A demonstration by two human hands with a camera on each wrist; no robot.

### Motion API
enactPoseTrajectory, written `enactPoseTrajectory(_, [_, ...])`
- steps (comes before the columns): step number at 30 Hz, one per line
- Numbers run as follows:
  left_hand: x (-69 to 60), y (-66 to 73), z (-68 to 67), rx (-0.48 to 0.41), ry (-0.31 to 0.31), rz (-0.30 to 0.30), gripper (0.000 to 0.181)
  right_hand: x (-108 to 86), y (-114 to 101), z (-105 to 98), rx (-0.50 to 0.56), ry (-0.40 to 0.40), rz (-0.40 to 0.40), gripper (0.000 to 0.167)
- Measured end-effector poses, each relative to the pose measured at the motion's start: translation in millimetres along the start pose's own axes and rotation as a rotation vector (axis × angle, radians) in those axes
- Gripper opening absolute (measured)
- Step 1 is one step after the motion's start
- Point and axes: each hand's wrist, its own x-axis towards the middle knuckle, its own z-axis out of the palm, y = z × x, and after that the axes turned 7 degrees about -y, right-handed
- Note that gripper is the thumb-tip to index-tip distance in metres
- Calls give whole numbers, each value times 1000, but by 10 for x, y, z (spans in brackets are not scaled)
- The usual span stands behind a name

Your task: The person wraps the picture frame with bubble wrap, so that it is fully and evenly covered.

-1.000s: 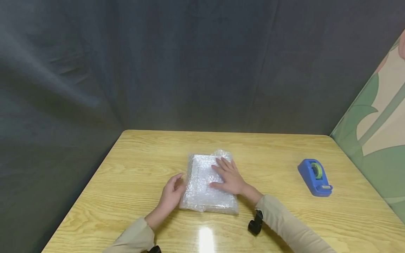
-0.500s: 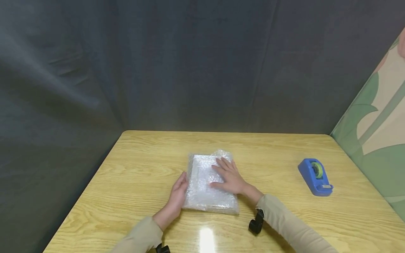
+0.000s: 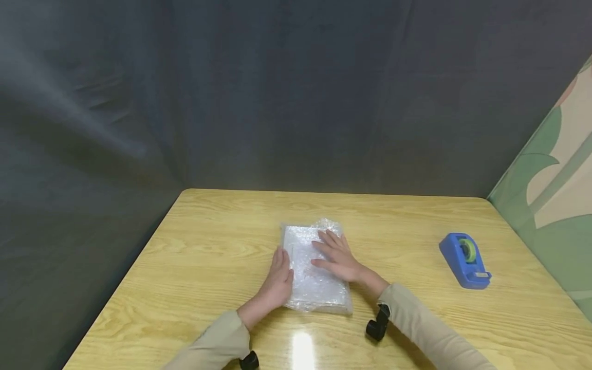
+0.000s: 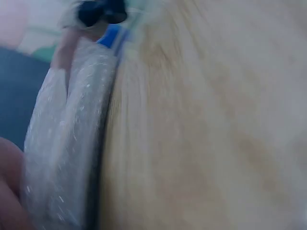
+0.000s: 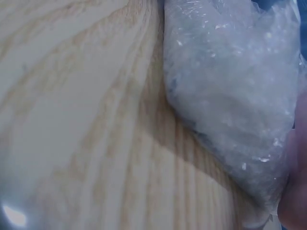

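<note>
A flat rectangular package in bubble wrap point(image 3: 307, 294) lies on the table, a pale panel showing through the clear film. My right hand point(image 3: 338, 259) rests on its upper right part, fingers spread and straight. Along the package's left edge my left hand point(image 3: 276, 282) presses with its fingers fairly straight and its thumb over the top. In the left wrist view the bubble wrap point(image 4: 72, 143) looks thick and layered at the side, with part of the left hand point(image 4: 10, 187) beside it. The right wrist view shows a puffy wrapped corner point(image 5: 230, 91); what is inside cannot be made out.
A blue tape dispenser point(image 3: 464, 261) with a green-yellow roll stands on the right of the wooden table point(image 3: 208, 241). Dark curtain point(image 3: 287, 103) hangs behind and to the left. A patterned cloth point(image 3: 555, 205) borders the right side.
My left hand has moved right and up from beside the package onto its left edge, where the loose wrap margin now looks narrower. My right hand has stayed on top.
</note>
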Motion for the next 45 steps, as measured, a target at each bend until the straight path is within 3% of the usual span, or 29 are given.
enactPoseTrajectory(2, [32,55,20,193,0,10,49,-7,12,-9,4,3,0,62])
enactPoseTrajectory(4, [55,103,32,324,-5,16,48,-9,25,-12,6,-3,-3,67])
enactPoseTrajectory(10, [93,150,9,554,-45,32,47,-9,64,-18,-79,-12,-24,85])
enactPoseTrajectory(12, [104,142,-40,591,-64,48,47,-8,66,-25,-99,-2,-35,86])
enactPoseTrajectory(15, [114,86,-157,591,-108,90,49,-5,56,-42,-90,-5,-50,85])
enactPoseTrajectory(18, [137,-30,-284,481,-142,145,55,0,45,-54,-81,-15,-59,84])
enactPoseTrajectory(23, [265,-185,-414,405,-149,217,70,0,47,-65,-62,-36,-66,82])
enactPoseTrajectory(27, [392,-205,-406,510,-212,241,91,10,50,-58,-45,-47,-74,82])
enactPoseTrajectory(32, [513,-189,-383,660,-299,273,103,31,56,-34,-27,-75,-86,80])
enactPoseTrajectory(39, [595,-137,-347,658,-342,234,105,15,76,-68,12,-100,-94,77])
enactPoseTrajectory(45, [673,-116,-313,620,-331,209,103,32,118,-106,12,-86,-91,79])
